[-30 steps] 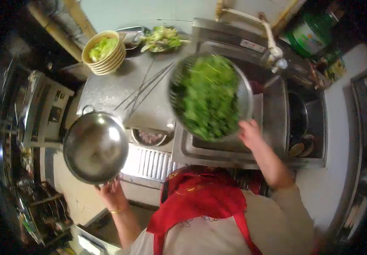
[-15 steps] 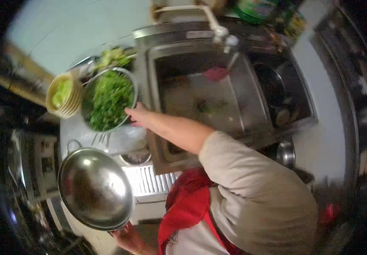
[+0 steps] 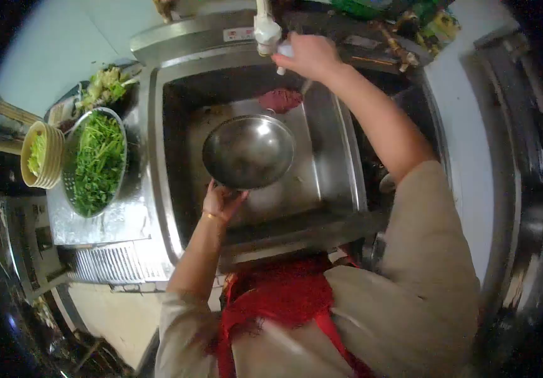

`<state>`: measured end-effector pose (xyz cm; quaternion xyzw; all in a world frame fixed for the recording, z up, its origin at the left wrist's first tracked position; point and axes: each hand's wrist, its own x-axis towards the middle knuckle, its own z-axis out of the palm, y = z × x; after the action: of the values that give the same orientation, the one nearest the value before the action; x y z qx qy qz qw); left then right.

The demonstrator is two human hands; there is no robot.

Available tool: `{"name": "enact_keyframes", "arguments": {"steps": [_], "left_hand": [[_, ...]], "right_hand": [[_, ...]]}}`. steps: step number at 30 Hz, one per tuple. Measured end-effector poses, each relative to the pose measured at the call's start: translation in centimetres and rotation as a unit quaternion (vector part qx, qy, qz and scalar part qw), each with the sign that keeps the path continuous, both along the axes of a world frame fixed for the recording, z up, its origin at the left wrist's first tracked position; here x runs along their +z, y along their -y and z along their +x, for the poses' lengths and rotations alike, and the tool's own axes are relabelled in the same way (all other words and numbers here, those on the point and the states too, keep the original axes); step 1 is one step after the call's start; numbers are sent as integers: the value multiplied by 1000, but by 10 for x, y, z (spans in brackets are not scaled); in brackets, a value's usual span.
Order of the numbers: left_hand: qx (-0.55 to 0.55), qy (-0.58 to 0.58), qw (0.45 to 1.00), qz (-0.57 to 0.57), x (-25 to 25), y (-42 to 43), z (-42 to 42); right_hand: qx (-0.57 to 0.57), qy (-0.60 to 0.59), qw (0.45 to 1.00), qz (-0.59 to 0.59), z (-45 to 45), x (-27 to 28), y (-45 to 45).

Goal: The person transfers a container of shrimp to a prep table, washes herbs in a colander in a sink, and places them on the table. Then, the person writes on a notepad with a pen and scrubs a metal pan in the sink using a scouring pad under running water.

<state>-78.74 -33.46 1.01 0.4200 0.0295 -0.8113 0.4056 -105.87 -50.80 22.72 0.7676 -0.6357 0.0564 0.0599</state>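
My left hand (image 3: 222, 200) is closed on the near edge of a round metal wok (image 3: 249, 151), held over the sink (image 3: 312, 189). The wok's shiny inside faces up, and nothing shows in it. Up at the back of the sink, my right hand (image 3: 312, 57) has its fingers closed around the whitish handle (image 3: 286, 48) of the faucet (image 3: 266, 31). No water stream can be made out. A reddish-pink lump (image 3: 281, 99) lies in the sink just beyond the wok; its kind is unclear.
Left of the sink, a colander (image 3: 122, 157) of green herbs (image 3: 95, 164) stands on a metal counter (image 3: 136, 220). Beside it are stacked yellowish bowls (image 3: 50, 157) and more leafy vegetables (image 3: 104, 88). Sticks (image 3: 397, 47) and green containers (image 3: 359, 6) line the back right.
My right hand has left the colander's rim and moved to the faucet handle. My left hand has brought the wok from beside the counter to over the sink. The view has shifted right.
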Motion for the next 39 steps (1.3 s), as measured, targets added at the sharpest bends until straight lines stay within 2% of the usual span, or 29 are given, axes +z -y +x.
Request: {"name": "enact_keyframes", "arguments": {"steps": [4, 6, 9, 10, 13, 16, 18, 19, 20, 21, 22, 23, 25, 27, 29, 30, 31, 32, 33, 34, 36, 37, 38, 39], "left_hand": [[-23, 7, 999, -34, -44, 23, -58], [3, -13, 1000, 6, -74, 29, -76], [39, -142, 988, 35, -94, 36, -78], [45, -199, 978, 42, -99, 40, -76], [29, 14, 999, -2, -125, 45, -86], [-74, 130, 978, -145, -175, 45, -87], [35, 13, 998, 41, -205, 51, -84], [61, 9, 996, 66, -176, 50, -90], [61, -16, 998, 25, -183, 51, -92], [75, 13, 995, 69, -195, 52, -87], [85, -45, 995, -18, -175, 49, -90], [37, -87, 995, -34, -184, 52, -80], [98, 24, 993, 66, -162, 56, -84], [-13, -49, 994, -92, -218, 56, -39], [-45, 39, 996, -59, -182, 66, -50], [-164, 337, 892, -253, -156, 77, -58], [-260, 588, 656, -395, -129, 95, -51], [-202, 662, 605, -394, -88, 97, -57], [-83, 659, 634, -396, -51, 102, -69], [28, 651, 634, -416, -3, 105, -81], [142, 676, 554, -465, 109, 118, -128], [196, 630, 478, -580, 136, 134, -139], [95, 743, 276, -602, 181, 139, -131], [72, 740, 197, -639, 201, 153, -134]], "right_hand": [[92, 18, 996, 12, -22, -7, 13], [123, 11, 992, 34, -24, 0, 16], [204, -2, 978, 45, -32, 3, 23], [247, 8, 969, 1, -33, -1, 27], [243, -7, 970, -14, -39, 0, 28], [228, 0, 972, -51, -42, 3, 17], [243, 64, 964, -86, -46, -5, 5], [239, 78, 962, -108, -57, -9, -4], [235, 145, 954, -116, -66, -25, -14], [231, 215, 940, -129, -80, -46, -30], [202, 192, 951, -132, -95, -58, -57], [179, 175, 959, -133, -107, -70, -79], [153, 188, 969, -44, -147, -83, -114], [88, 172, 981, -35, -204, -97, -130], [34, 155, 983, -90, -284, -107, -122], [-38, 149, 981, -118, -325, -107, -115], [-100, 140, 975, -143, -357, -101, -97], [-216, 218, 935, -179, -403, -125, -78], [-211, 301, 913, -177, -463, -144, -59], [-241, 217, 939, -116, -484, -125, -48], [-213, 139, 965, -67, -553, -130, -16], [-201, 111, 972, -41, -585, -137, 2], [-189, 87, 978, -12, -609, -147, 18], [-177, 72, 981, 11, -626, -158, 34]]}}
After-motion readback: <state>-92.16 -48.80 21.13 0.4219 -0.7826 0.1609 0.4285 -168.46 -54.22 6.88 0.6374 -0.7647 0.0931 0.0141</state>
